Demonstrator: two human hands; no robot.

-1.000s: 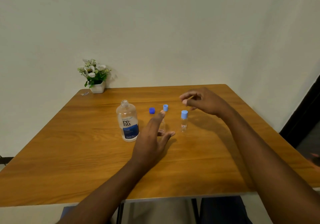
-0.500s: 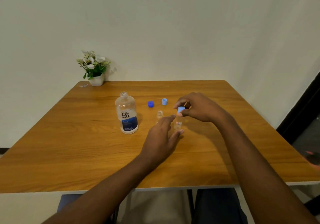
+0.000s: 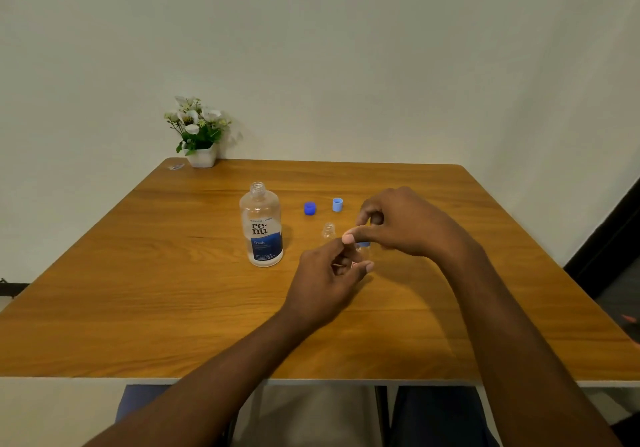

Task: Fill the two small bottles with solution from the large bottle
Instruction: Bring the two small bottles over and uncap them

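The large clear bottle (image 3: 261, 227) with a blue "renu" label stands uncapped at the table's middle. Its dark blue cap (image 3: 310, 208) and a light blue small cap (image 3: 337, 204) lie behind the hands. One small clear bottle (image 3: 328, 231) stands open, just left of my fingers. My left hand (image 3: 327, 275) grips the body of the second small bottle (image 3: 363, 256), which is mostly hidden. My right hand (image 3: 398, 221) pinches that bottle's light blue cap (image 3: 363, 245) from above.
A wooden table (image 3: 138, 291) stands against a white wall. A white pot of flowers (image 3: 199, 131) sits at the far left corner with a small clear scrap (image 3: 175, 166) beside it. A dark doorway is at the right.
My right hand came down onto the capped small bottle and pinched its cap. My left hand moved right and closed around that bottle's body.
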